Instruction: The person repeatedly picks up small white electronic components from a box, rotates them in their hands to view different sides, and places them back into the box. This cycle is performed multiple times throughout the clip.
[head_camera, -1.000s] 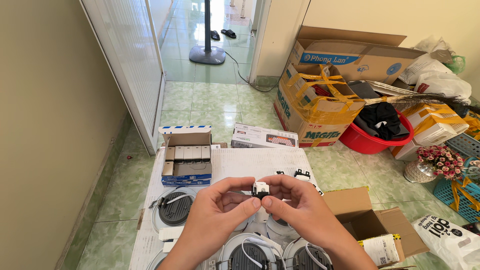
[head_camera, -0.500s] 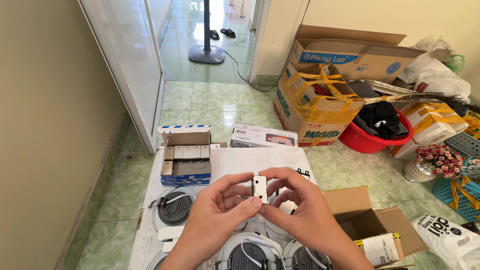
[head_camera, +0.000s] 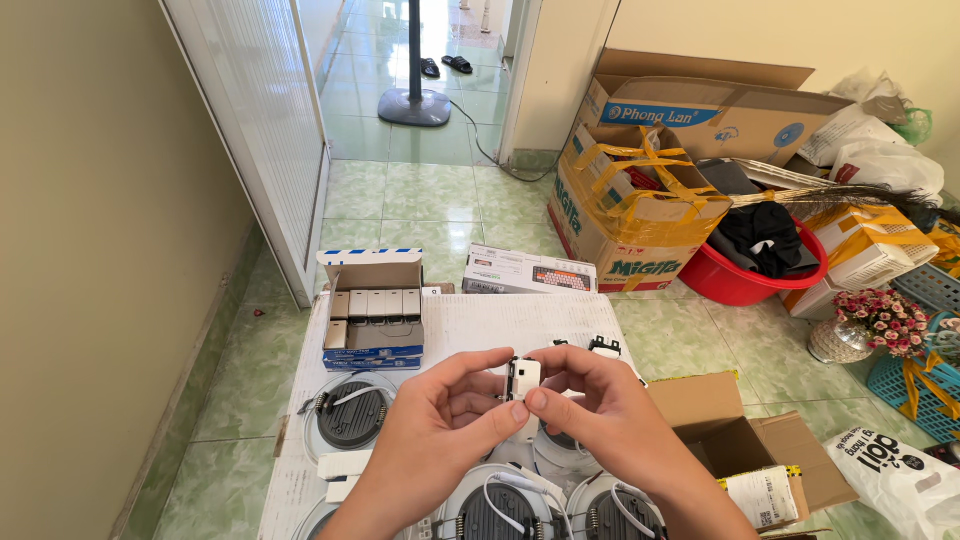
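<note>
Looking down from the head camera, I start at the far left with the open blue-and-white box (head_camera: 373, 318) on the white sheet (head_camera: 500, 322), a row of small pale switch modules standing in it. Just below it lies a round downlight (head_camera: 349, 416), back side up, with a white lead curling over it. My left hand (head_camera: 425, 445) comes up from the bottom edge; its thumb and forefinger are curled in and pinch the left side of a small white switch module (head_camera: 522, 378), the other fingers folded loosely underneath. The module sits in the air above the sheet, right between both hands, over the cluster of downlights near the bottom edge. My right hand (head_camera: 610, 430) meets it from the other side, thumb under and forefinger over, fingertips closed on the same piece, so both hands grip it together. Just beyond the right fingers a few more small white and black parts (head_camera: 603, 348) lie on the sheet. Further right stands an open brown carton (head_camera: 735, 445), and behind it a red tub (head_camera: 760, 272) with dark cloth inside
</note>
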